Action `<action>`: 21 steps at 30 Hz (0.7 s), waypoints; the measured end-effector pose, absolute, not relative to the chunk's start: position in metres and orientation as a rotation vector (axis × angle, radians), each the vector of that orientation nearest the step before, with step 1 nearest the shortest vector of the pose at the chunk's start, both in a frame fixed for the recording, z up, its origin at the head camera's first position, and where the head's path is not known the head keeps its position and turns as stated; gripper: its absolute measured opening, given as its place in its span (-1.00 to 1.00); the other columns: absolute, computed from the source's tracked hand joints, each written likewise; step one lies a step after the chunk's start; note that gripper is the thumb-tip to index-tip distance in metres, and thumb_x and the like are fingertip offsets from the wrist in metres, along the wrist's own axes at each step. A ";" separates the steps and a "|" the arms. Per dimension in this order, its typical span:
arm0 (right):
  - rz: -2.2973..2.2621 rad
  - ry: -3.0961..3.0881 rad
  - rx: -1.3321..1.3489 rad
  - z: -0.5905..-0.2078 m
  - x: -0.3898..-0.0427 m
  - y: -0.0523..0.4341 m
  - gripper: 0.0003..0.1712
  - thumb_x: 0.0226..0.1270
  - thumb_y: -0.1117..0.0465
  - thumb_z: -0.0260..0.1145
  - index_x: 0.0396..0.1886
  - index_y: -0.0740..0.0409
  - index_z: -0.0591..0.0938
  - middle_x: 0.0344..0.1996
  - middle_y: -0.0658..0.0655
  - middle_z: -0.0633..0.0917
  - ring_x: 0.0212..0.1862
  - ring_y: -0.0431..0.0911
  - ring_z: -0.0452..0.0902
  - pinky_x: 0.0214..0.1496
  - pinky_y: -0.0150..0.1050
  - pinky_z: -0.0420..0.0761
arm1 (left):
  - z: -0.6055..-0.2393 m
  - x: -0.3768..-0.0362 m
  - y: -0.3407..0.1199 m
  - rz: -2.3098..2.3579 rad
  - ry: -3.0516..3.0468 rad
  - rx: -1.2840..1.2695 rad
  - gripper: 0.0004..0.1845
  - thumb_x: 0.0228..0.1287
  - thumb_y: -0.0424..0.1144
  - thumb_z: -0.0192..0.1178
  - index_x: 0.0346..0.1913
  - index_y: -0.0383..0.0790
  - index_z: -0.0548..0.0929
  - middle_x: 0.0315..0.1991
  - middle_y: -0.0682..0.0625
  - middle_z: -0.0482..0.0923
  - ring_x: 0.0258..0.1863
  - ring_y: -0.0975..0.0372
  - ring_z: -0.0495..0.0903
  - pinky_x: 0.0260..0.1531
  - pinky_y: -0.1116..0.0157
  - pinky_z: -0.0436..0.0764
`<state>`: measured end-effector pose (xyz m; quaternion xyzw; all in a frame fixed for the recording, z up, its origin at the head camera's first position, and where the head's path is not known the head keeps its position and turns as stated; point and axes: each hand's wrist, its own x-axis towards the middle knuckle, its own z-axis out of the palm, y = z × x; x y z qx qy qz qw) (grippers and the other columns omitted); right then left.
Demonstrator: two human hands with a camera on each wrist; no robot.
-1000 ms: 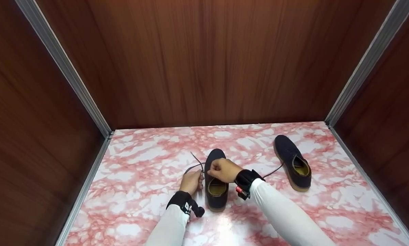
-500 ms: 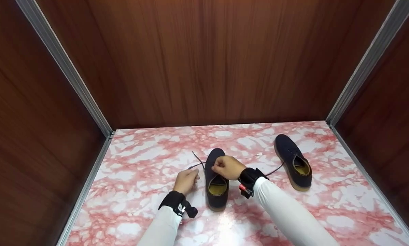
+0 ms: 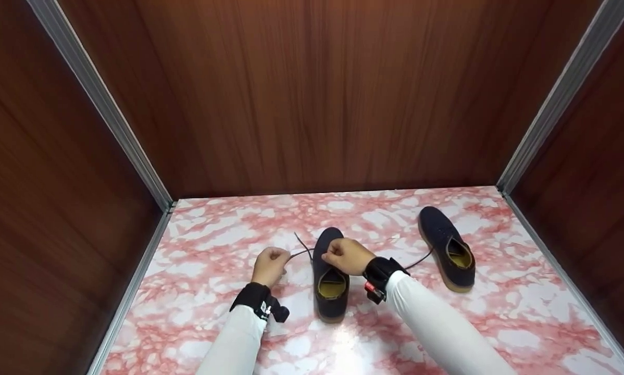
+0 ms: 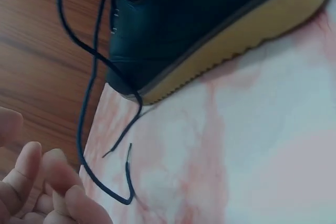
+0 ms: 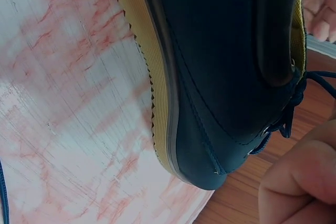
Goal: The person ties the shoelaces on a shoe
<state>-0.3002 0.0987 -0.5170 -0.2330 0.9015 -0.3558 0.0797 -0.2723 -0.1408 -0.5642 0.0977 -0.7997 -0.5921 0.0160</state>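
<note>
A dark navy lace-up shoe (image 3: 330,307) with a tan sole stands upright, toe away from me. Over its front, my right hand (image 3: 347,255) pinches a dark shoelace (image 4: 79,40), whose tail hangs down the shoe's left side. The right wrist view shows that hand's curled thumb (image 5: 307,169) near the laced knot (image 5: 291,108). Left of the shoe is my left hand (image 3: 270,264), its fingers loosely bent. In the left wrist view, the other lace end runs past its fingertips (image 4: 55,158), not between them.
A matching shoe (image 3: 445,247) stands to the right, angled, with one lace trailing left across the floor. The pink and white marbled floor (image 3: 213,234) ends at a brown wood-grain wall (image 3: 312,104). Metal-edged side panels stand left and right.
My left hand has moved left, away from the shoe and along the lace. The right hand has shifted slightly up over the shoe, then stayed there. Both shoes keep their places.
</note>
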 end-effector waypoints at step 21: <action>-1.101 2.662 -0.630 -0.516 -0.304 0.104 -0.63 0.51 0.00 0.31 -0.50 0.07 0.57 -0.63 -0.13 0.46 -0.49 -0.23 0.41 -0.37 -0.33 0.41 | -0.573 -0.277 -0.141 -1.736 -2.711 0.186 -0.86 0.37 -0.25 0.24 -0.29 -0.27 0.66 -0.27 -0.27 0.81 -0.46 0.04 0.78 -0.62 0.38 0.59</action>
